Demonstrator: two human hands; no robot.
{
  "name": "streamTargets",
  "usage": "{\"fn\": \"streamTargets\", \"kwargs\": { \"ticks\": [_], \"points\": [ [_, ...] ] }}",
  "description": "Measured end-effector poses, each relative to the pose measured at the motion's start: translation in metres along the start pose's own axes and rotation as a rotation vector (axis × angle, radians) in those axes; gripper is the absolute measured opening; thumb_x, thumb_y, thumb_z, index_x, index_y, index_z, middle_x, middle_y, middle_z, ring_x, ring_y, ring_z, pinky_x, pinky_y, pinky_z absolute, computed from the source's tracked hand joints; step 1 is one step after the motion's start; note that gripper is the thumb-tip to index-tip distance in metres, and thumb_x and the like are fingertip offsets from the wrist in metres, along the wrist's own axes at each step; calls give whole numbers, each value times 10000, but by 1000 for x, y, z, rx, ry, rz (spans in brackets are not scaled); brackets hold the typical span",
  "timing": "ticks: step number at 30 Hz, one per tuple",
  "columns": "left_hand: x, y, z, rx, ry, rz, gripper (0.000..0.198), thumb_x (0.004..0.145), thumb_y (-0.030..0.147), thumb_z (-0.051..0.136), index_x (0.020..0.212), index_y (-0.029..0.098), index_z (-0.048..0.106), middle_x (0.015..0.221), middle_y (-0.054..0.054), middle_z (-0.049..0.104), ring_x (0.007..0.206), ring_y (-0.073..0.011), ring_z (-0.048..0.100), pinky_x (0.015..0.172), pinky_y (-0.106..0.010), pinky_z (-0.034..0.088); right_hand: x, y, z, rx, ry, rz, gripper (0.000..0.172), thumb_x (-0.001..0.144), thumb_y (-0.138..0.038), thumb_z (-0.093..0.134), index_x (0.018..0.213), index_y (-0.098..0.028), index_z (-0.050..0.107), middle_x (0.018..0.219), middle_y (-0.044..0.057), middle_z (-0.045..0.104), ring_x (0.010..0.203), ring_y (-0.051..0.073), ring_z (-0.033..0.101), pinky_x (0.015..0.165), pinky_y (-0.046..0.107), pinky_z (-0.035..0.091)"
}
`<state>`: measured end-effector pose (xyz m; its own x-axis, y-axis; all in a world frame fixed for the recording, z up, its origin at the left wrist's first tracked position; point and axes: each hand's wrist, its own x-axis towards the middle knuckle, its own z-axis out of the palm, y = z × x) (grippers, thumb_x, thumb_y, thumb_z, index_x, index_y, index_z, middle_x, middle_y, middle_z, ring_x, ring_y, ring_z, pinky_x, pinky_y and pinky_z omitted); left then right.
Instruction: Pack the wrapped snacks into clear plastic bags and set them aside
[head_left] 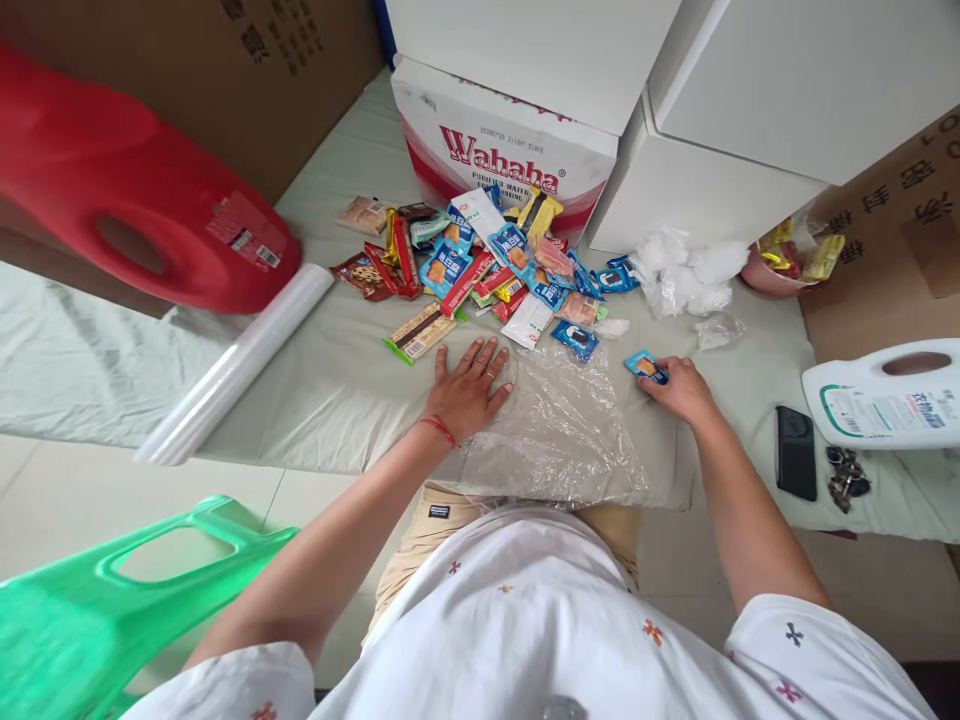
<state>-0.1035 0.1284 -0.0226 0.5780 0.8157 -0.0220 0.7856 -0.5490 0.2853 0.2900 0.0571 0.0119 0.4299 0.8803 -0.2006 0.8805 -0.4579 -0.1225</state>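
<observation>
My left hand [466, 388] lies flat with its fingers spread at the left edge of a clear plastic sheet [559, 430] on the cloth-covered surface. Between the thumb and fingers of my right hand [679, 388] is a small blue snack packet [646, 366], just right of the sheet. Beyond my hands spreads a pile of wrapped snacks [480, 265] in blue, red, yellow and white. A long biscuit pack [422, 331] with a green edge lies just above my left fingertips. Another blue packet [575, 340] rests at the top of the sheet.
Behind the pile stands a Wahaba-like printed white carton [502, 150]. Crumpled clear bags [686, 270] and a pink bowl [780, 275] are at right, with a phone [796, 453], keys [847, 478] and white bottle [892, 400]. A plastic roll [236, 365] and red bottle [180, 200] are left.
</observation>
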Motion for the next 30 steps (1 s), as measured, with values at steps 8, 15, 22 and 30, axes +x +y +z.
{"fn": "streamTargets", "kwargs": {
  "ticks": [8, 15, 22, 30],
  "points": [
    [3, -6, -8, -16, -58, 16, 635, 1069, 520, 220, 1638, 268, 346, 1726, -78, 255, 1609, -314, 235, 1237, -750, 7, -14, 20, -2, -59, -17, 57, 504, 793, -440, 714, 1196, -138, 681, 1187, 201, 644, 1023, 326, 666, 858, 405, 523],
    [4, -15, -7, -33, -36, 51, 592, 1065, 477, 282, 1630, 316, 360, 1725, -64, 272, 1602, -319, 256, 1248, -731, 3, -44, -14, -35, 151, 55, -102, 418, 761, -326, 747, 1147, -180, 680, 1146, 156, 648, 971, 304, 675, 886, 428, 554],
    [2, -11, -4, -35, -15, 40, 595, 1073, 479, 266, 1636, 302, 342, 1729, -62, 260, 1606, -302, 248, 1246, -728, -34, -84, -133, -30, 73, -175, -652, 500, 827, -348, 723, 1299, -225, 611, 1225, 102, 620, 1032, 272, 661, 856, 367, 547],
    [0, -11, -4, -24, 8, 41, 607, 1075, 508, 247, 1637, 301, 348, 1729, -62, 261, 1609, -301, 239, 1263, -702, -39, -56, -166, -12, 59, -227, -687, 509, 958, -495, 650, 1372, -203, 610, 1366, 133, 616, 1128, 318, 659, 875, 401, 563]
  ]
}}
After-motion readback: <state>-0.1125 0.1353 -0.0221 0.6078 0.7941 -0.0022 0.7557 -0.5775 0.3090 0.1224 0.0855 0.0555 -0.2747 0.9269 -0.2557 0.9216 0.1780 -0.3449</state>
